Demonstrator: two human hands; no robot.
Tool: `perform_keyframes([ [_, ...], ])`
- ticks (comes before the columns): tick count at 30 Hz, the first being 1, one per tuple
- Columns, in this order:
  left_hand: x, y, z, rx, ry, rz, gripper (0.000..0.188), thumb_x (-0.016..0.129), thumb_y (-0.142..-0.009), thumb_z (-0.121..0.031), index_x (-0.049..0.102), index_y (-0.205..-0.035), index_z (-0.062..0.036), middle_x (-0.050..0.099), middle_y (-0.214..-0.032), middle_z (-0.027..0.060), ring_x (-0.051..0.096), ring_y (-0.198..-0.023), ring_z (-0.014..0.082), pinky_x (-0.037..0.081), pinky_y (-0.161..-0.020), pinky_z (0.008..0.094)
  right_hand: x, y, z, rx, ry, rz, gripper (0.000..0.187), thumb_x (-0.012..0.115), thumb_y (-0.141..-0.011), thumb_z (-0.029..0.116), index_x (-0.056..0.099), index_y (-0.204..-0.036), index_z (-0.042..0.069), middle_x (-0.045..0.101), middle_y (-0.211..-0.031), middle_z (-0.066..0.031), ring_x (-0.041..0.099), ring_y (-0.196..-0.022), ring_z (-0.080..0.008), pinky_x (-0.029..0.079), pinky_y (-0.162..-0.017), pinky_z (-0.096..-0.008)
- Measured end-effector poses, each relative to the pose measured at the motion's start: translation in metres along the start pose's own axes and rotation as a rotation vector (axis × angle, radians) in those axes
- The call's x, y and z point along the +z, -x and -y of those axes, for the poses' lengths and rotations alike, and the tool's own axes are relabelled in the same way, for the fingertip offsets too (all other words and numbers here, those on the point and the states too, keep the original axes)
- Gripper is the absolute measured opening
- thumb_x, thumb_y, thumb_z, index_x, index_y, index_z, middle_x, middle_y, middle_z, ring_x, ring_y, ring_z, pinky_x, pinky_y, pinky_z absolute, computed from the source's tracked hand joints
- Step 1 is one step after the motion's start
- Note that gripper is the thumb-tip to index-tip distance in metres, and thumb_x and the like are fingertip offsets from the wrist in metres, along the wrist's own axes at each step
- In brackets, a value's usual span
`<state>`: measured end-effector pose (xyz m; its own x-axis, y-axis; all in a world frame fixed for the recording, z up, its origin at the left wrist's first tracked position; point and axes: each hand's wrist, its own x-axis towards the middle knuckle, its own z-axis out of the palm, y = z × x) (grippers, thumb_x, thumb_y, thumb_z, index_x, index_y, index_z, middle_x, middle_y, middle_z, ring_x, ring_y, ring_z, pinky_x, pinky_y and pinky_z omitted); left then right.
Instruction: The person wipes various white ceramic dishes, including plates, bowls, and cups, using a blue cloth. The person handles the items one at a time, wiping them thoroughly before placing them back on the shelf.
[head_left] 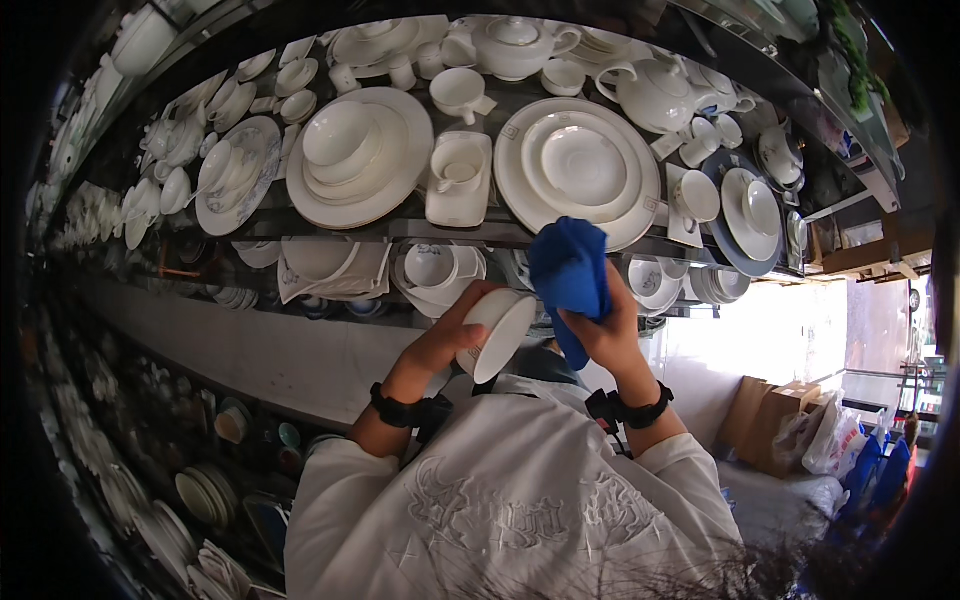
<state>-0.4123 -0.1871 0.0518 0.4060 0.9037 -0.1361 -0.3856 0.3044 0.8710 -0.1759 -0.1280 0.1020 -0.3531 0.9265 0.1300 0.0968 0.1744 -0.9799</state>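
Observation:
A white bowl [497, 338], tipped on its side, is gripped in my left hand [440, 340] in front of my chest. My right hand [612, 335] clutches a bunched blue cloth [570, 270], its fingers wrapped round it. Cloth and bowl are close together, with the cloth just right of the bowl's rim. Beyond my hands, a stack of white plates [510, 180] with patterned rims lies on the dark shelf. To its left sit a rectangular white dish [473, 208] with a small cup [457, 172] on it, and a large plate [395, 200] carrying stacked bowls.
White teapots [518, 50] and cups stand along the back of the shelf. A lower shelf [330, 265] holds more dishes. Stacked plates [205, 498] are at lower left. Cardboard boxes [785, 410] and plastic bags [835, 440] rest on the floor at right.

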Motion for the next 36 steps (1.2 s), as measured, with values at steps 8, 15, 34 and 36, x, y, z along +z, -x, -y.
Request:
perform_keyframes([
  [8, 0.061, -0.046, 0.007, -0.124, -0.132, 0.073, 0.108, 0.079, -0.068, -0.049, 0.022, -0.146, -0.0013, 0.038, -0.141, 0.0129, 0.038, -0.130, 0.0230, 0.031, -0.109, 0.0371, -0.057, 0.006, 0.011, -0.288, 0.390, 0.208, 0.067, 0.074, -0.060, 0.002, 0.052, -0.124, -0.001, 0.055, -0.123, -0.0233, 0.054, -0.111, -0.0424, 0.046, -0.094, -0.0448],
  [15, 0.098, -0.075, 0.032, 0.086, -0.087, -0.060, 0.114, 0.081, -0.066, -0.053, 0.012, -0.144, -0.0077, 0.033, -0.137, 0.0154, 0.035, -0.131, 0.0281, 0.031, -0.108, 0.0405, -0.094, 0.018, -0.021, 0.040, 0.128, 0.156, 0.063, 0.074, -0.066, 0.004, 0.053, -0.125, 0.000, 0.063, -0.110, -0.0217, 0.063, -0.096, -0.0407, 0.051, -0.085, -0.0415],
  [34, 0.124, -0.097, 0.037, 0.207, -0.674, -0.602, 0.040, 0.053, -0.084, 0.003, 0.052, -0.124, -0.0002, 0.064, -0.106, 0.0221, 0.063, -0.101, 0.0328, 0.048, -0.088, 0.0346, -0.107, 0.018, -0.037, 0.194, -0.018, -0.151, 0.069, 0.072, -0.073, 0.003, 0.041, -0.135, 0.000, 0.063, -0.112, -0.0167, 0.063, -0.102, -0.0250, 0.049, -0.089, -0.0350],
  [36, 0.128, -0.103, 0.050, 0.227, -0.416, -0.683, 0.041, 0.053, -0.085, 0.002, 0.051, -0.126, 0.0009, 0.061, -0.112, 0.0158, 0.059, -0.107, 0.0240, 0.045, -0.092, 0.0311, -0.101, 0.019, -0.043, 0.265, -0.207, -0.191, 0.068, 0.070, -0.072, 0.002, 0.041, -0.134, -0.001, 0.062, -0.113, -0.0175, 0.063, -0.103, -0.0250, 0.049, -0.090, -0.0350],
])
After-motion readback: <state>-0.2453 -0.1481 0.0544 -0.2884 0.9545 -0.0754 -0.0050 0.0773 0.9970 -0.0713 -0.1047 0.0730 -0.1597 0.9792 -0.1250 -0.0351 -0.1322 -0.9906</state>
